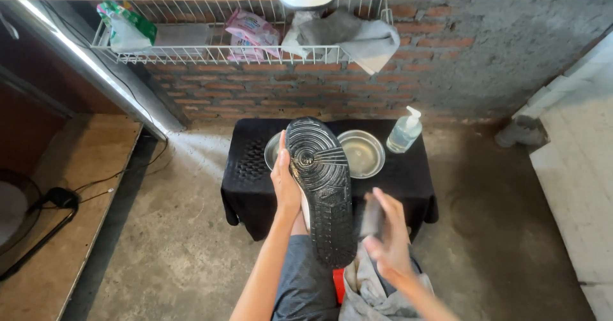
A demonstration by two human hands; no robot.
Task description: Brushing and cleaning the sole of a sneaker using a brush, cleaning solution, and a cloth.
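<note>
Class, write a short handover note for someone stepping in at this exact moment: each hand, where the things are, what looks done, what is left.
Left hand: holds the black shoe sole-up, over the lap.
Right hand: grip closed on a small grey brush or block, blurred, beside the sole's heel end.
Grey cloth lies on the lap.
Ahead, on the black-draped stand: two metal bowls and a clear pump bottle.
Done: cannot tell how clean the sole is.
Left: likely the sole scrubbing goes on.
</note>
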